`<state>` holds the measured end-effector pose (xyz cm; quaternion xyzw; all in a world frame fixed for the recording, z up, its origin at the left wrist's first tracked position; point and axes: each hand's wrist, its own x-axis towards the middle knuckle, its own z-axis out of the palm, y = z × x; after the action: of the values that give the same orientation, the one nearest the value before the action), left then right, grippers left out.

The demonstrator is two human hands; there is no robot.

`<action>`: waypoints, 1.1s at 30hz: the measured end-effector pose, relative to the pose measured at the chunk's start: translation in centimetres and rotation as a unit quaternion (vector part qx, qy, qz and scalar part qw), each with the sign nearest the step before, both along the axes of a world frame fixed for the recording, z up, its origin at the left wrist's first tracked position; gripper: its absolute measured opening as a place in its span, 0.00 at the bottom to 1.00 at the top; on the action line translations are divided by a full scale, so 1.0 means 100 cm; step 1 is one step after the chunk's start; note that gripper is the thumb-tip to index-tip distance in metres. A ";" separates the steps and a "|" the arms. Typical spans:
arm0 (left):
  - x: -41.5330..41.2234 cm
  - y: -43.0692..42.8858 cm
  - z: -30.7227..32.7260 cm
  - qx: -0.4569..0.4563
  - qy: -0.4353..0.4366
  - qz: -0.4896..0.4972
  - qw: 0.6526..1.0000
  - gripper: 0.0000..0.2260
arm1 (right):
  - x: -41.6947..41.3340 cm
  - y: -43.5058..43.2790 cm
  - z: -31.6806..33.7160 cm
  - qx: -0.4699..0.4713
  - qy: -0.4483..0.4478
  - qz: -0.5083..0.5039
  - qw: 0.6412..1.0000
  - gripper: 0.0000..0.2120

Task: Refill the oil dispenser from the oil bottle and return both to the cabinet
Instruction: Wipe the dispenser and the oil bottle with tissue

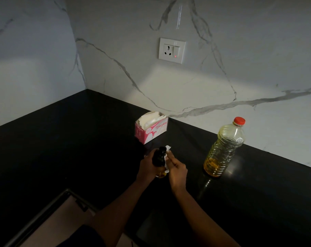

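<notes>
**Two oil containers on the dark desk**

The left hand is wrapped round the oil dispenser, a small dark bottle held upright just above the desk; a little amber oil glows at its base. The right hand lies against the dispenser's other side, fingers stretched out almost straight, pressing a white tissue to the glass.

Well to the right of both hands stands the oil bottle, clear plastic, its red cap on, with yellow oil filling roughly the bottom quarter. Just beyond the hands, near the marble wall, sits a pink tissue box, open at the top and stuffed with white tissues.
</notes>
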<state>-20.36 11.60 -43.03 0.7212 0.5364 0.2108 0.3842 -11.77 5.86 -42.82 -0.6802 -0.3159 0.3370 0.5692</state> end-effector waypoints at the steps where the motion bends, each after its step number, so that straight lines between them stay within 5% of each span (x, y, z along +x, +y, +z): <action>1: 0.000 -0.001 0.001 0.008 0.011 0.000 1.000 0.31 | -0.002 -0.003 -0.003 0.002 -0.013 -0.006 1.000 0.15; 14: 0.008 -0.017 -0.003 0.039 0.076 -0.009 0.996 0.26 | 0.019 0.037 0.009 -0.063 -0.012 0.009 0.998 0.11; 19: -0.002 -0.005 0.014 -0.045 -0.072 -0.010 0.996 0.30 | 0.024 0.038 0.007 -0.055 0.021 0.036 0.998 0.11; 22: -0.004 0.002 0.020 -0.071 -0.078 -0.063 0.992 0.31 | 0.021 0.029 0.004 -0.042 0.045 0.013 0.998 0.11; 29: -0.001 -0.001 0.016 0.008 -0.051 -0.073 0.996 0.28 | 0.005 0.004 -0.004 0.019 0.152 -0.055 0.987 0.14; 33: 0.026 -0.017 -0.005 0.097 0.001 0.060 0.993 0.26 | 0.005 0.010 -0.002 0.017 0.152 -0.067 0.986 0.13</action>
<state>-17.76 9.95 -43.58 0.7217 0.5563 0.2840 0.2984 -11.28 6.81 -43.01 -0.6308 -0.1849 0.3922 0.6435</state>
